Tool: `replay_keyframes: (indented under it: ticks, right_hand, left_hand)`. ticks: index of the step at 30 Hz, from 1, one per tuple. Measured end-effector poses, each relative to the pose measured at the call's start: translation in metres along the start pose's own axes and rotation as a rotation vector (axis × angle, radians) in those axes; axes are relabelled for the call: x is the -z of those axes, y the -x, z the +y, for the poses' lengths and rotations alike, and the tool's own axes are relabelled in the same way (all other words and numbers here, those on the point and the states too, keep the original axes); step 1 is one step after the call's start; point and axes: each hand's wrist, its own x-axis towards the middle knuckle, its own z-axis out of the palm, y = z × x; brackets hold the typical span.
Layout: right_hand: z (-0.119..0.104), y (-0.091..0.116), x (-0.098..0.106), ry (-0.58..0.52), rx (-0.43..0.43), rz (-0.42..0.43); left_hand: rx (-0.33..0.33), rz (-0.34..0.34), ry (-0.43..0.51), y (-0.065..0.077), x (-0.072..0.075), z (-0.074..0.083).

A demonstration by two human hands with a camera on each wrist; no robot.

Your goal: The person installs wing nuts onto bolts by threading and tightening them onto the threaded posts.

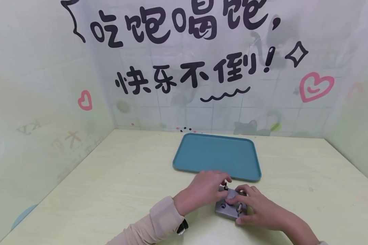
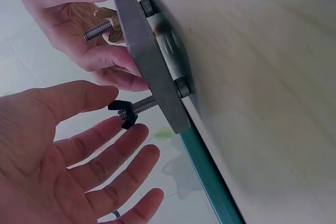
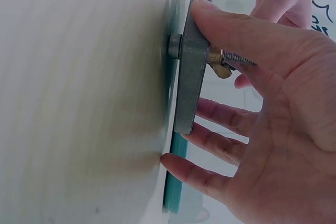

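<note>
A grey metal plate [image 1: 228, 212] lies on the table, held by my right hand [image 1: 260, 211] with thumb and fingers at its edges. Two threaded bolts stand up through it, their heads underneath. One carries a brass-coloured wing nut [image 3: 219, 62] beside my right hand. On the other is a black wing nut [image 2: 125, 114] near the bolt's tip. The thumb and index finger of my left hand [image 1: 203, 189] pinch around that black nut. In the left wrist view, the other left fingers are spread below it. A bare hole shows in the plate's top in the head view.
Just behind the hands lies a blue-green rectangular tray [image 1: 216, 153] on the pale wooden table [image 1: 110, 190]. A printed wall covering [image 1: 184, 115] closes off the back and both sides.
</note>
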Motion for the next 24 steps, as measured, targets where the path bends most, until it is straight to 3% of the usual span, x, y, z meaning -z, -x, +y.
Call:
replay_keyframes:
  ticks: [14,24]
  right_hand:
    - [0.0048,0.0025,-0.0014,-0.013,-0.008,-0.026]
    - [0.0089,0.0041,0.0025,0.028,0.041,0.02]
  left_hand:
    - [0.016,-0.025,0.058,-0.0015,-0.0041,0.0043]
    - [0.033,-0.024,-0.037,-0.005,-0.0033,0.0088]
